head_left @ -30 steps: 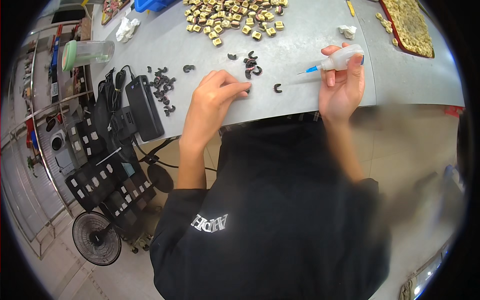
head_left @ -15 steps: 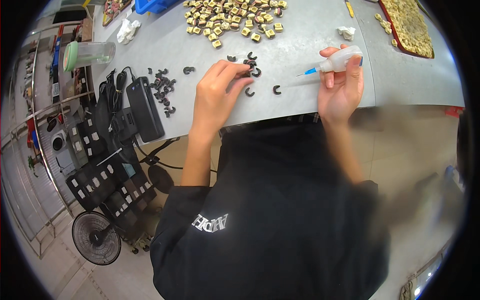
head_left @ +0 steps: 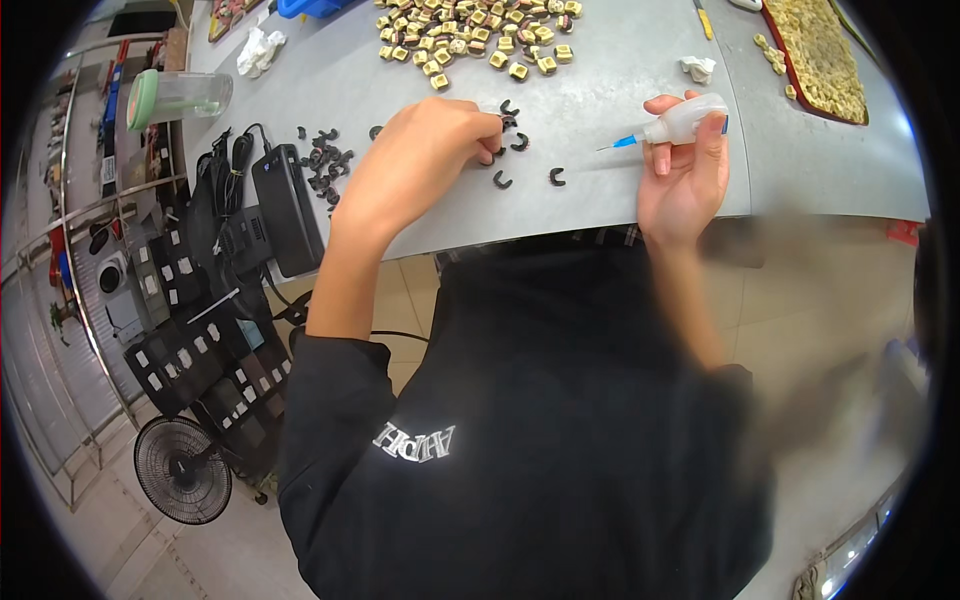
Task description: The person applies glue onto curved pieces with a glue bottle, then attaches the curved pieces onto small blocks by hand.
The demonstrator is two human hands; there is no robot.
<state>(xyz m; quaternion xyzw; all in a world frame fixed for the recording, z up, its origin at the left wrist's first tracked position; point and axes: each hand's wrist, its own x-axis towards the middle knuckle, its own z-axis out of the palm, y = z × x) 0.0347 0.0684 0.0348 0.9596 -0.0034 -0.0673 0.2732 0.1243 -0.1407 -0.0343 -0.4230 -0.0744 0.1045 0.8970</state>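
My left hand (head_left: 415, 155) is over the middle of the grey table, back of the hand up, with thumb and fingers pinched together. Whatever is between those fingertips is hidden. Right beside them lie several small black C-shaped pieces (head_left: 521, 142), some bunched together. Two more, a near piece (head_left: 502, 181) and one farther right (head_left: 557, 177), lie apart on the table. My right hand (head_left: 682, 195) is palm up, wrapped round a translucent squeeze bottle (head_left: 692, 118). Its blue needle tip (head_left: 625, 142) points left, toward the black pieces, without touching them.
A heap of cream-and-dark blocks (head_left: 470, 40) spreads across the far middle. Left of my hand are a pile of black pieces (head_left: 325, 165), a black box with cables (head_left: 288, 215) and a green-lidded jar (head_left: 185, 97). Crumpled tissue (head_left: 697, 69) and a red-rimmed tray (head_left: 789, 75) are at the far right.
My left hand has turned over more, its forearm swinging left and its fingers closing beside the bunched pieces. My right hand and the bottle stay almost in place. The view has shifted slightly.
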